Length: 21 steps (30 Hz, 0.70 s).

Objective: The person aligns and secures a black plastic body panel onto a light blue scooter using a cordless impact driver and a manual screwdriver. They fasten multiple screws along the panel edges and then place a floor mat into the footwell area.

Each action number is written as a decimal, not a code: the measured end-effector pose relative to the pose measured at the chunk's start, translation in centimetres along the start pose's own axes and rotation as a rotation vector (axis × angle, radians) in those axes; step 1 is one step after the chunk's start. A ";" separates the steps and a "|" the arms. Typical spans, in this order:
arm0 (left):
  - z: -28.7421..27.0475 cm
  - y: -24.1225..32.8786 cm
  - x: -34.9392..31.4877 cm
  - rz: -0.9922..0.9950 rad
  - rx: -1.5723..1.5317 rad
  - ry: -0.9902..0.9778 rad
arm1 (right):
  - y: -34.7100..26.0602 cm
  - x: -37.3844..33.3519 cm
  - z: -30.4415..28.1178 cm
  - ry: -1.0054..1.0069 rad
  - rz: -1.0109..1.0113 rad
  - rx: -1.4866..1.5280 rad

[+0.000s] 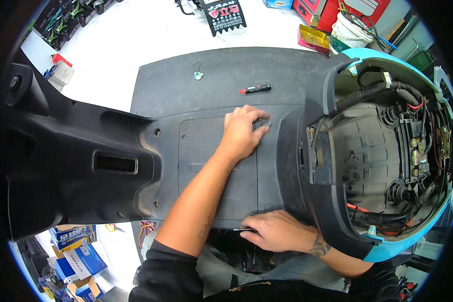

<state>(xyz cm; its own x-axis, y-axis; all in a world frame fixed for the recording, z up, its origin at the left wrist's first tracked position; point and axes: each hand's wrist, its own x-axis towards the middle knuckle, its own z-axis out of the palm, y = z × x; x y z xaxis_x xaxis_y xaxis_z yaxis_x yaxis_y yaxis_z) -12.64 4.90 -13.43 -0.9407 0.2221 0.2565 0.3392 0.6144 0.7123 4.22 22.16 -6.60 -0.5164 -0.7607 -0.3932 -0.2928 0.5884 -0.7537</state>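
Note:
A black plastic scooter floorboard point(201, 176) lies in front of me, with a lined panel across its middle. My left hand point(240, 132) rests on its far right part. Thumb and index finger are apart beside a small round recess point(267, 122), and I see nothing held between them. At the near edge, my right hand point(277, 230) is closed around a slim tool with a thin metal shaft point(240, 229) pointing left. Its handle is hidden in my fingers, so its exact kind does not show. Screw recesses point(157, 132) mark the floorboard's left end.
A black front shroud point(70, 161) rises at left. The scooter's open turquoise-rimmed seat compartment point(367, 151) holds wiring at right. Beyond lie a red-and-black marker point(255, 89) and a small circuit board point(199, 75) on a dark mat. Blue boxes point(78, 256) stand lower left, a white bucket point(350, 32) far right.

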 end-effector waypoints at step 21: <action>0.8 0.2 -0.4 0.023 -0.028 0.172 | 0.0 0.1 -0.7 0.029 -0.002 0.125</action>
<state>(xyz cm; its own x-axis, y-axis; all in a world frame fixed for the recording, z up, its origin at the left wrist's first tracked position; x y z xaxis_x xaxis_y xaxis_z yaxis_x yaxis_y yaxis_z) -12.23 5.60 -13.92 -0.9196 0.1016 0.3794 0.3630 0.5885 0.7224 3.57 22.27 -6.28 -0.5395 -0.7524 -0.3781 -0.1920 0.5471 -0.8147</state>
